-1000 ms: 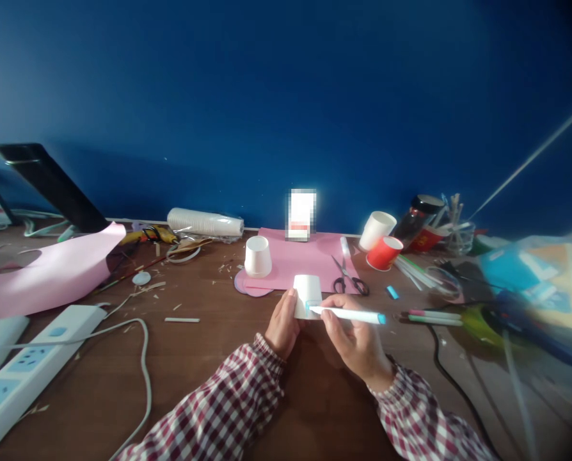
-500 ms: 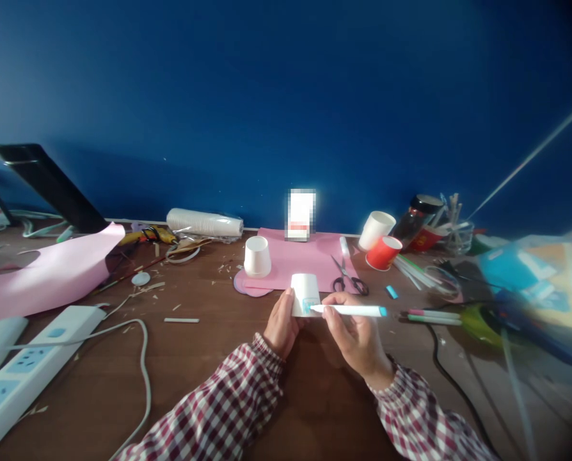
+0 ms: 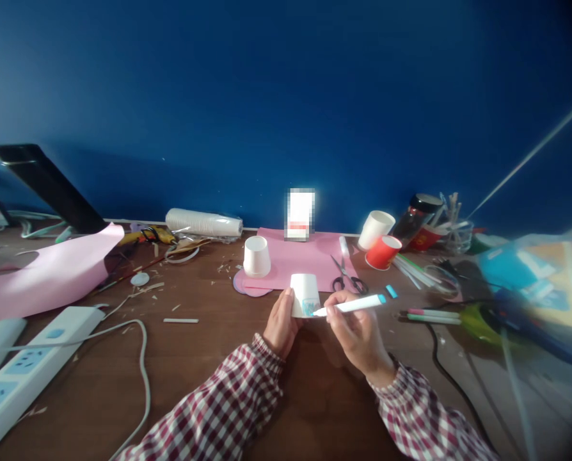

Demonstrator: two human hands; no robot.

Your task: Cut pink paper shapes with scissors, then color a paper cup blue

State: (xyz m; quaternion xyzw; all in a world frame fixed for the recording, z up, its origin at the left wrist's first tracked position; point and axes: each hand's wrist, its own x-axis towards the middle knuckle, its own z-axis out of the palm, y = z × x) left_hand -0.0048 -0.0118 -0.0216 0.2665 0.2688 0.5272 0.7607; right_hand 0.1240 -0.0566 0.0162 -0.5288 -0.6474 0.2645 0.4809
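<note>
My left hand [image 3: 282, 323] grips a white paper cup [image 3: 304, 288] from its left side. Blue marker strokes cover a patch low on the cup's wall. A white marker with a blue end [image 3: 357, 305] is pinched in my right hand [image 3: 360, 336], its tip touching the lower right of that patch. The marker slants up to the right. Beyond the hands, a second white paper cup [image 3: 256, 257] stands upside down by the left edge of a pink sheet [image 3: 300, 259]. Black-handled scissors [image 3: 346, 276] lie at the sheet's right front, and a small blue cap [image 3: 391, 292] is beside them.
On the left are a white power strip [image 3: 27, 358] with its cable and a curved pink sheet [image 3: 50, 272]. A sleeve of stacked cups [image 3: 204, 223] lies at the back. To the right stand a red cup [image 3: 384, 252], a dark jar [image 3: 418, 218] and several markers [image 3: 434, 315].
The marker's tip has moved slightly down and its rear end has tilted up. More blue shows on the cup. My left hand holds the cup in the same place.
</note>
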